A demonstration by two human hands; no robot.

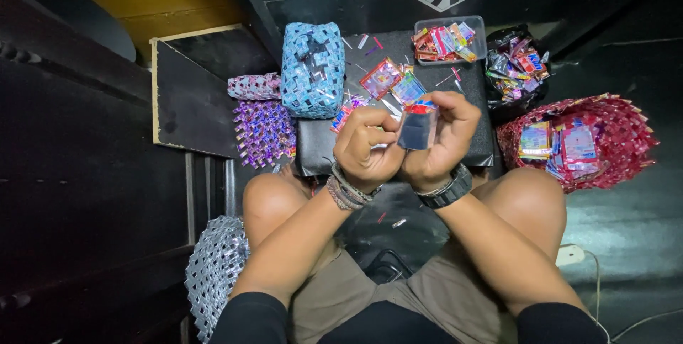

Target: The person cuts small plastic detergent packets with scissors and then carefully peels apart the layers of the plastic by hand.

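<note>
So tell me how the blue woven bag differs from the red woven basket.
The blue woven bag stands closed and boxy on the dark table; the red woven basket lies open beside it, wide and shallow. The basket holds flat wrappers; the bag shows no contents. Both look woven from folded strips.

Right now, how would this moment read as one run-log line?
left hand: pinching folded wrapper strip | right hand: holding dark shiny foil wrapper piece | surface: black padded stool top | nearby: blue woven wrapper bag

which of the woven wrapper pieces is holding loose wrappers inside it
The red woven basket at far right: flat wrappers lie in it. The blue woven bag, purple woven mat and silver woven piece hold none.
</note>
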